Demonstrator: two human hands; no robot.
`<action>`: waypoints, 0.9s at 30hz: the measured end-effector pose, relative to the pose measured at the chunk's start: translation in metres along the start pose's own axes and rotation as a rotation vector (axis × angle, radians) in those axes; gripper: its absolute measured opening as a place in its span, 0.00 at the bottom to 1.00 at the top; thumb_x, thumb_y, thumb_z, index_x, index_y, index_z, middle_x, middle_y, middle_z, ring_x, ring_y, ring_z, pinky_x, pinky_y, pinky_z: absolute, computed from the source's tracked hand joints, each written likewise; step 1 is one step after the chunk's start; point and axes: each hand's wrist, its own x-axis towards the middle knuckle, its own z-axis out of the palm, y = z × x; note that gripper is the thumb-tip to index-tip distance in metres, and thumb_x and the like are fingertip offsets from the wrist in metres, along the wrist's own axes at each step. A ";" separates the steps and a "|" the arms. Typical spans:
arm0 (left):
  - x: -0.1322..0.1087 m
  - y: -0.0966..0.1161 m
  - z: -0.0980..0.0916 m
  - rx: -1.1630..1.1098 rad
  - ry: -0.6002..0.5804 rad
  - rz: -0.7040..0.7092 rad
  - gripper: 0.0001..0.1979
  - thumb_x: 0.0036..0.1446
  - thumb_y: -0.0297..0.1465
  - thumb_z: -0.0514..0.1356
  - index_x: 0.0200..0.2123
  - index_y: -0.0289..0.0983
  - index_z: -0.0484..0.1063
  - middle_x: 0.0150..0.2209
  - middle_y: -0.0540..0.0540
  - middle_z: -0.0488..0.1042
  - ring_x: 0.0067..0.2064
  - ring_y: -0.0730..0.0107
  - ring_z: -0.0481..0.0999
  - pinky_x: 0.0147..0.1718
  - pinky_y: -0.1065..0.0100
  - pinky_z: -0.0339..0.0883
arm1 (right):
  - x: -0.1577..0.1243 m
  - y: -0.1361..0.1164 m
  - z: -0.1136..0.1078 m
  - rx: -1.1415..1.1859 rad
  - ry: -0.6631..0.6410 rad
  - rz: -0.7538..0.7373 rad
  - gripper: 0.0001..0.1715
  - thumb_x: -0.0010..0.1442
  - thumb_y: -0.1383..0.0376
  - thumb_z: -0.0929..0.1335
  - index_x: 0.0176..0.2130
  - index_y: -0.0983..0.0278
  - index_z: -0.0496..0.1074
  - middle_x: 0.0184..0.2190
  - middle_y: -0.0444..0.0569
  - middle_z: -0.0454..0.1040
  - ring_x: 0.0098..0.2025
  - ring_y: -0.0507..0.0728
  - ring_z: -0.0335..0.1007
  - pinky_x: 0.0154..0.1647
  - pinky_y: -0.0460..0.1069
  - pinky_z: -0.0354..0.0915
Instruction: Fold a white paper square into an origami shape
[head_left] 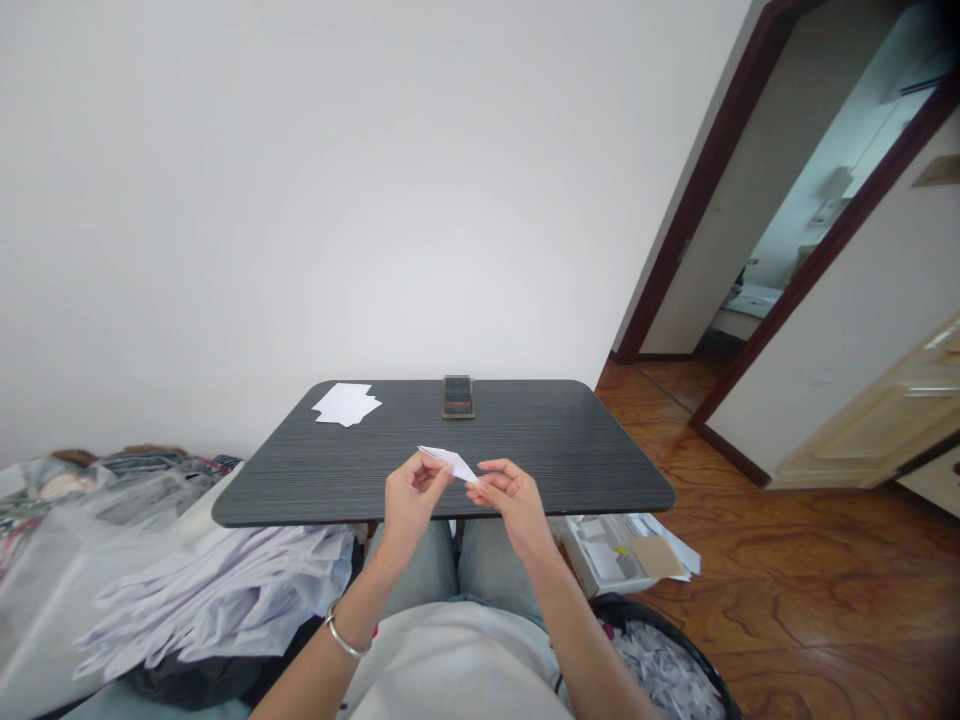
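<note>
A narrow, pointed piece of folded white paper (448,463) is held in the air above the near edge of a dark grey wood-grain table (525,440). My left hand (411,492) pinches its left part between fingers and thumb. My right hand (508,492) grips the paper's right tip. A silver bangle (346,635) circles my left wrist. Farther across the tabletop lie a few loose white paper sheets (346,404) and a smartphone (458,397), both out of reach of my fingers.
A black bin of shredded paper (660,665) stands at my right knee, beside a box of papers (622,550) under the table edge. A heap of white fabric and plastic (210,600) lies left. A wooden floor (787,560) and doorway (750,200) are right.
</note>
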 end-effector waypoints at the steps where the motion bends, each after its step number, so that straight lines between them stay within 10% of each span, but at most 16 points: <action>1: 0.000 0.000 0.000 -0.006 0.003 -0.002 0.06 0.46 0.29 0.61 0.23 0.33 0.68 0.25 0.50 0.71 0.28 0.73 0.72 0.31 0.72 0.66 | 0.000 -0.002 -0.001 -0.005 -0.018 -0.005 0.18 0.42 0.65 0.73 0.35 0.66 0.69 0.24 0.47 0.77 0.26 0.53 0.73 0.28 0.45 0.68; 27: -0.002 0.004 0.004 -0.026 0.003 -0.058 0.08 0.41 0.27 0.63 0.25 0.34 0.66 0.25 0.51 0.72 0.27 0.76 0.72 0.28 0.76 0.64 | -0.004 -0.004 0.012 -0.112 -0.007 0.023 0.14 0.45 0.58 0.71 0.23 0.67 0.71 0.17 0.45 0.73 0.18 0.48 0.68 0.20 0.42 0.65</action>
